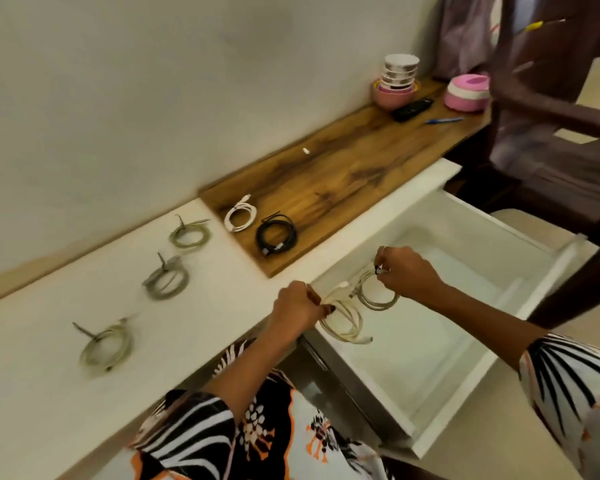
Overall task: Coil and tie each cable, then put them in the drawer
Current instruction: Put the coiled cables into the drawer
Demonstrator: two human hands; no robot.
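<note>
Wall [118, 81]: plain cream, behind the white counter [49, 393].
Wooden shelf [343, 168]: right of the counter, against the wall.
Chair [551, 116]: dark wood, beyond the shelf's right end.
Floor [596, 81]: pale.

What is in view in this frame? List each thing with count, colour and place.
grey coiled cables: three, grey-green, in a row on the white counter
white coiled cable: one, on the wooden top
black coiled cable: one, beside the white one
cream coiled cable: one, held over the open drawer
grey held coil: one, also over the drawer
stacked bowls: pink and white, far end of the wood
pink container: one, far right
black device: one, near the bowls
blue pen: one
left hand: grips the cream coil
right hand: pinches the grey coil
</note>
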